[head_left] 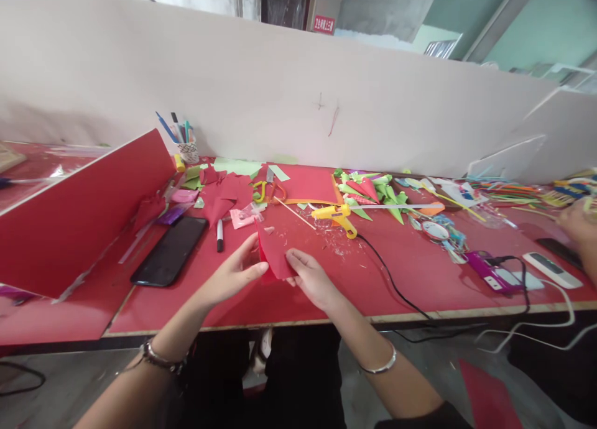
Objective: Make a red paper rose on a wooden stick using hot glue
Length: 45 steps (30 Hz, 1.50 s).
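Note:
Over the front of the red table I hold a folded piece of red paper [276, 250] between my two hands. My left hand [237, 268] is closed on its left edge, with the fingertips partly hidden behind the paper. At the lower right corner, my right hand [311, 278] pinches the sheet between thumb and fingers. Just beyond lies a yellow hot glue gun [336, 216] with a clear glue stick in its back end. A black-and-white marker [219, 236] and a thin wooden stick [295, 212] are close by.
A black phone [168, 252] and an upright red board [88, 224] stand left. Green and red paper cones [373, 189] are piled behind the glue gun. Its cord runs right toward a purple power strip [494, 272]. Another person's hand [578, 224] shows at far right.

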### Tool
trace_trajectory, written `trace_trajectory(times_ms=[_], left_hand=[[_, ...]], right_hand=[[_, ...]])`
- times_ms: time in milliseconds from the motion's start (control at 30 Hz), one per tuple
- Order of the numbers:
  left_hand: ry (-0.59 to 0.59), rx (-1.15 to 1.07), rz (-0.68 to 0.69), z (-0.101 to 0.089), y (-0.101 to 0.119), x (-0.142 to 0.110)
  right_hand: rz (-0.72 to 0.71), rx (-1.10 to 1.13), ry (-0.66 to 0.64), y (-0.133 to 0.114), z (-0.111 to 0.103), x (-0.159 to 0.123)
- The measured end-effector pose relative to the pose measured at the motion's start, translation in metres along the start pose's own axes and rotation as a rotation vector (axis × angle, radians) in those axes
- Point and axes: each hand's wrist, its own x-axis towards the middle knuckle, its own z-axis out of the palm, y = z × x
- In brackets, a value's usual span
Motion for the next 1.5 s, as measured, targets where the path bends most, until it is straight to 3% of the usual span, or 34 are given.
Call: trace_trajectory(times_ms=[100,233,433,533,700,900,1033,1233,1367,1500], left_hand=[[0.048,-0.042,-0.039,0.006,0.0,0.004],[-0.007,-0.036,-0.07,0.002,-0.003,0.004],[0.163,0.424,0.033,0.007,-0.005,0.005],[0.161,0.533,0.047,0.011,-0.003,0.005],[0.052,0.573,0.094,0.007,0.001,0.002],[-0.189,0.56,0.057,-0.007,0.003,-0.005],[-0.28,0.482,0.116,-0.018,0.009,-0.009],[-0.42,0.33,0.216,-0.027,0.012,-0.014],[-0.437,0.354,0.184,-0.026,0.013,-0.013],[-0.261,0.407,0.082,-0.02,0.011,-0.009]], right_hand=[[-0.009,-0.034,-0.015,0.008,0.003,0.001],[-0.043,-0.229,-0.003,0.005,0.001,-0.003],[-0.467,-0.96,0.02,-0.016,0.015,-0.021],[-0.535,-1.131,0.116,-0.018,0.021,-0.023],[-0.481,-1.1,0.174,-0.018,0.011,-0.021],[-0.44,-0.845,0.0,-0.036,-0.004,-0.026],[-0.368,-0.756,-0.056,-0.042,-0.016,-0.028],[-0.444,-0.651,-0.102,-0.039,-0.022,-0.029],[-0.467,-0.708,-0.085,-0.038,-0.021,-0.028],[-0.472,-0.807,-0.104,-0.041,-0.023,-0.029]])
